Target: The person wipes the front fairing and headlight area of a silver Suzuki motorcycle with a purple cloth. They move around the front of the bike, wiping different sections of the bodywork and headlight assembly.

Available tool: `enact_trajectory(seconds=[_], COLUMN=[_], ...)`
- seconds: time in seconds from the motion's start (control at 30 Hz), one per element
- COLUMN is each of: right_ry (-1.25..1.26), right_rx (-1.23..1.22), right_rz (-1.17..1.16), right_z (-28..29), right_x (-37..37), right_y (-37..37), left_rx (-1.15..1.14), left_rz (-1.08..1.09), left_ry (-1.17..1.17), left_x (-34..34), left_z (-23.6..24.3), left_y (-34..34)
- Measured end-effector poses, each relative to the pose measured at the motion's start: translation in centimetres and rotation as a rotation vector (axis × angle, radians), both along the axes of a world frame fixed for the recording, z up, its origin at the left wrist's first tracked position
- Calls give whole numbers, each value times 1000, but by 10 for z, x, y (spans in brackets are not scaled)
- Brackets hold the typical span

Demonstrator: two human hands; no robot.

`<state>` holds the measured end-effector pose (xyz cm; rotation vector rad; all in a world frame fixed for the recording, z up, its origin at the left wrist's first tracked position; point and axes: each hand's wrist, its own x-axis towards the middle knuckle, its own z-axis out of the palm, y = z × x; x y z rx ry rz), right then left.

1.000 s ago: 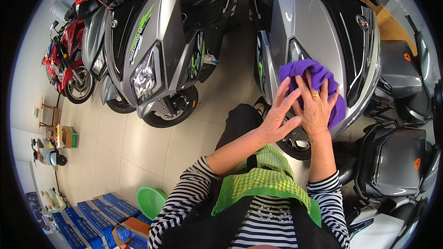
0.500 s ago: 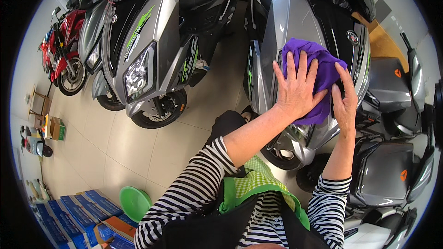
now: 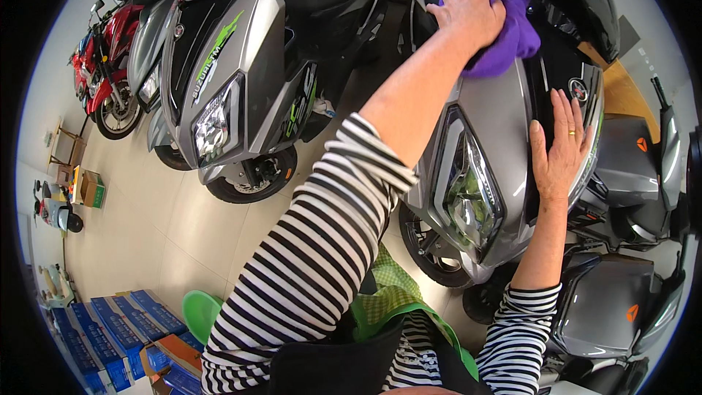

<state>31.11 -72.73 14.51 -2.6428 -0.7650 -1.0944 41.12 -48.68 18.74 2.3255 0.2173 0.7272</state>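
Note:
A grey-and-black scooter (image 3: 482, 128) stands in front of me, its headlight (image 3: 468, 194) uncovered. My left hand (image 3: 472, 18) reaches far up its front body and presses a bunched purple cloth (image 3: 512, 29) against the upper grey panel, fingers curled into the fabric. Lower down, my right hand (image 3: 561, 150) lies flat on the black centre panel, just under the round emblem (image 3: 578, 89). Its fingers are stretched out with nothing in them, and a ring shows on one finger.
A second grey scooter (image 3: 252, 51) stands close on the left, with a red motorcycle (image 3: 113, 66) beyond. More grey vehicles (image 3: 607, 303) crowd the right side. Blue boxes (image 3: 121, 333) and a green basin (image 3: 201, 314) are on the tiled floor at lower left.
My left hand has moved up and away with the purple cloth, uncovering the headlight. My right hand has left the cloth's edge and now rests flat on the black panel.

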Motion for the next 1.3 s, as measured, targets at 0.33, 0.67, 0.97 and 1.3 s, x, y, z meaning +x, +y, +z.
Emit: enact_trajectory(seconds=[0.33,0.67,0.97,1.3], right_ry=[9,-1,-18,-6], right_rx=[17,18,8,57], right_rz=[-8,-7,-10,12], right_z=[0,0,2,3], right_x=[0,-3,-5,-3], right_y=[2,2,2,1], left_rx=[-197,187,364,189], left_rz=[32,48,-186,-70], left_ry=[13,-187,-332,-14], left_x=[25,-84,-52,41], left_z=[-6,-80,-29,19], left_y=[20,5,-7,17])
